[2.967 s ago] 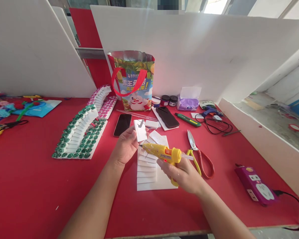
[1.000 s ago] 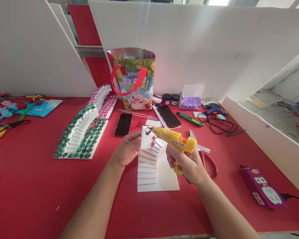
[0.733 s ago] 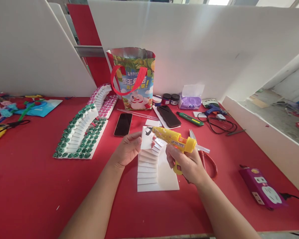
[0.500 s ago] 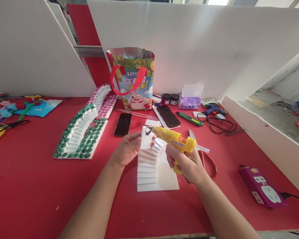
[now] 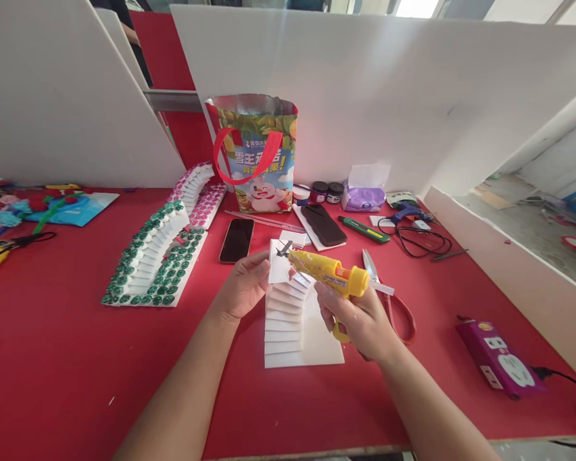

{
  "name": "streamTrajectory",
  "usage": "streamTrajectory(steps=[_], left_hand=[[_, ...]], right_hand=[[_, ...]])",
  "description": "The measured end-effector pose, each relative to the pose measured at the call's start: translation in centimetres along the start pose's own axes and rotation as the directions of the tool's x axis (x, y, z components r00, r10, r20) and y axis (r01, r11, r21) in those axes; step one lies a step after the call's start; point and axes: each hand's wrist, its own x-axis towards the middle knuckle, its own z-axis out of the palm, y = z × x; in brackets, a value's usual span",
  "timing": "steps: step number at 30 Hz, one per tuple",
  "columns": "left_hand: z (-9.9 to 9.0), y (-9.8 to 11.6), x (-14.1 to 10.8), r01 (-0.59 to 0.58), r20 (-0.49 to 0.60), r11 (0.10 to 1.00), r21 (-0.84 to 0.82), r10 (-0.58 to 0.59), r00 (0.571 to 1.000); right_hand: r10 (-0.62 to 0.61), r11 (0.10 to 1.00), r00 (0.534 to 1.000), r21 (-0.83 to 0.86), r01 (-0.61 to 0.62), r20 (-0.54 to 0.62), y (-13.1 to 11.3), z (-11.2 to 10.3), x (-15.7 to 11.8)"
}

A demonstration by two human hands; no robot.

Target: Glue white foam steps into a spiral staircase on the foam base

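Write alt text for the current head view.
The right hand points a yellow plastic glue gun at a small white rectangular card held by the left hand. Below them, a curved row of overlapping white strips lies on a flat white board on a red tabletop.

Head camera: single view, worn on the person's head, above the red table (image 5: pixel 139 365)
Facing: forward and down, toward 12 o'clock
Hands: left hand (image 5: pixel 247 285) and right hand (image 5: pixel 352 314) near, mid-view; left forearm (image 5: pixel 187 384) enters from 7 o'clock, right forearm (image 5: pixel 427 390) from 5
White panel (image 5: pixel 365 83): farther off, across 12 o'clock
Floor (image 5: pixel 532 224): beyond the table, 3 o'clock
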Motion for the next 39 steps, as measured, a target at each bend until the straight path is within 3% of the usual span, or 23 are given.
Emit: streamTrajectory(steps=[26, 39], left_hand=[[-0.2, -0.1, 0.1, -0.029, 0.038, 1.0, 0.002, 0.029, 0.999], [0.0, 0.1, 0.1, -0.037, 0.037, 0.999, 0.03, 0.036, 0.999]], right_hand=[[-0.018, 1.0, 0.999, 0.018, 0.017, 0.041, 0.0, 0.6, -1.9], [0.028, 1.0, 0.998, -0.005, -0.028, 0.053, -0.3, 0.6, -2.6]])
